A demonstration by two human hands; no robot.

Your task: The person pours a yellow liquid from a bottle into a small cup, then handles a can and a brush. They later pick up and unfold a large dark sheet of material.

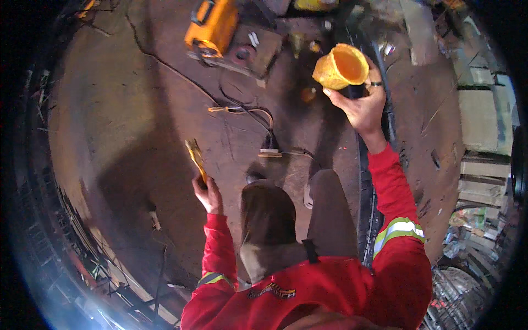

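Observation:
In my closed left hand (209, 196) is a paintbrush (196, 157) smeared with yellow, its head pointing away from me over the floor. My right hand (365, 105) reaches farther forward and grips a yellow-coated cup (329, 70) from its right side and below. The cup tilts a little, and its wide mouth shows an orange-yellow inside; how much paint it holds I cannot tell. Brush and cup are well apart.
An orange box-shaped machine (215, 25) with a handle stands ahead on a board (268, 48). A cable (184, 78) crosses the brown floor to a socket block (269, 153) before my feet. A long dark beam (365, 190) runs along my right. Stacked pieces (483, 118) lie far right.

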